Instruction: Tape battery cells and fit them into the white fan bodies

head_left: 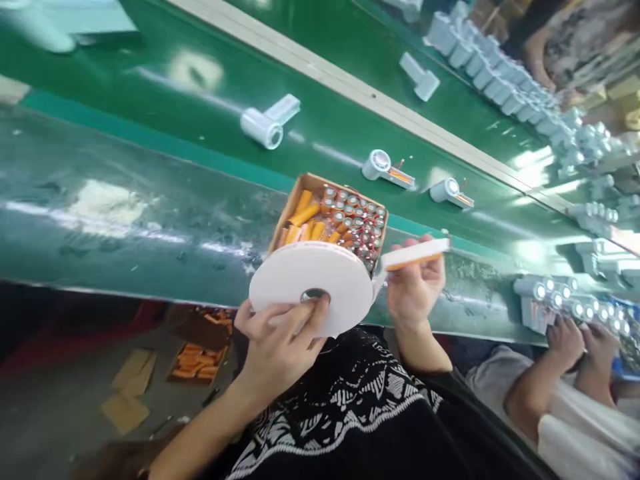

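Gripping a white tape roll (310, 268) occupies the left hand (283, 337). The right hand (414, 290) pinches an orange, white-topped piece (416, 254).

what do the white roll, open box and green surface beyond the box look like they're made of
White roll: likely paper or backed tape, matte, with a thin strip leading off its edge.
Open box: probably cardboard, dull brown with thin walls.
Green surface: smooth and glossy, showing bright reflections; perhaps plastic or rubber, hard to tell.
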A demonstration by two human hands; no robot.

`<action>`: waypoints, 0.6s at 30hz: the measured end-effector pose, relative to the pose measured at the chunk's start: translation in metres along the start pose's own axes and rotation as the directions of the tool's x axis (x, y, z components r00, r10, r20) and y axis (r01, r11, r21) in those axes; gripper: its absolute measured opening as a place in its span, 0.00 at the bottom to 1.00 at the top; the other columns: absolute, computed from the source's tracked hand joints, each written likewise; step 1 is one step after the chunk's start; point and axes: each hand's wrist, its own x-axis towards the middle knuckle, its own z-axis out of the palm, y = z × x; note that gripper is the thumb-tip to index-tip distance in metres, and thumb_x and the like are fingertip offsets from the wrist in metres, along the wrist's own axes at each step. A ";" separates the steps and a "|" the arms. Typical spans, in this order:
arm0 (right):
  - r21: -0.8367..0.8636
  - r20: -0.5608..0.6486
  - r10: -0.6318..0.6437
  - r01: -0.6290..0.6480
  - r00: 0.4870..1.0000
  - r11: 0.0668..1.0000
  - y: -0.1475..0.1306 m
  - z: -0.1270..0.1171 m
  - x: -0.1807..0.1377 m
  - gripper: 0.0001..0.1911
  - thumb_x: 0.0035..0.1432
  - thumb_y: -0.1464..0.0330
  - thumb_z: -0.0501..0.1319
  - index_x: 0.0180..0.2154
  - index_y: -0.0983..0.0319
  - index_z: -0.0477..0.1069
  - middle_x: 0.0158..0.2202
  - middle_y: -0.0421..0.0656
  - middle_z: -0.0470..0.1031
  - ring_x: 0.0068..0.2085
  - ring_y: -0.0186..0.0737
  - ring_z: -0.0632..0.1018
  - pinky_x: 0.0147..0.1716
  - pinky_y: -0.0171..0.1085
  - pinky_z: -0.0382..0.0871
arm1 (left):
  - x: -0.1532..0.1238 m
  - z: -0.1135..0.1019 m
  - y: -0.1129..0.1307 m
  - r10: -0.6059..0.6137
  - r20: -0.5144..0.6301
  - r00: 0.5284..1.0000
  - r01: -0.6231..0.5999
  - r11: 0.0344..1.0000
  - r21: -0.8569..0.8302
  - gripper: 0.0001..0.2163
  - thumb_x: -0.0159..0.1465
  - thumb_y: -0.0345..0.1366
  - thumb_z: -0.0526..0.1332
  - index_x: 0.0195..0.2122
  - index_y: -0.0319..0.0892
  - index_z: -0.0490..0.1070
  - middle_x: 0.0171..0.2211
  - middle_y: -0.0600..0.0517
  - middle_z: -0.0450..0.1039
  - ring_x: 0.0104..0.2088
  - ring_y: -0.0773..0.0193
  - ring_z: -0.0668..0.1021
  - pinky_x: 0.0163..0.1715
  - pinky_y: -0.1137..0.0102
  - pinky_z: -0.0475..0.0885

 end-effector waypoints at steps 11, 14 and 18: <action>0.090 0.091 0.017 -0.025 0.996 0.996 -0.027 0.010 0.049 0.32 0.64 0.50 0.70 0.64 0.54 0.72 0.58 0.49 0.82 0.60 0.52 0.84 0.56 0.50 0.86 | -0.014 -0.012 -0.013 0.344 0.008 0.939 -0.344 0.938 -0.054 0.25 0.64 0.31 0.73 0.61 0.59 0.78 0.42 0.52 0.83 0.41 0.56 0.73 0.68 0.49 0.63; 0.100 0.009 -0.115 0.113 0.993 0.989 -0.025 -0.015 0.084 0.32 0.67 0.51 0.68 0.68 0.50 0.70 0.63 0.47 0.78 0.65 0.52 0.81 0.56 0.48 0.85 | -0.012 -0.021 -0.074 0.105 -0.145 0.984 -0.083 0.985 0.150 0.27 0.62 0.38 0.75 0.63 0.52 0.77 0.42 0.46 0.78 0.49 0.46 0.74 0.63 0.44 0.68; 0.251 -0.101 0.056 -0.029 0.993 0.968 0.016 -0.050 0.059 0.35 0.51 0.60 0.82 0.59 0.52 0.76 0.49 0.44 0.86 0.47 0.46 0.88 0.46 0.45 0.87 | -0.014 -0.043 -0.161 -0.322 -0.047 0.945 0.322 0.900 0.293 0.31 0.62 0.52 0.71 0.65 0.46 0.75 0.55 0.38 0.76 0.61 0.33 0.70 0.63 0.39 0.68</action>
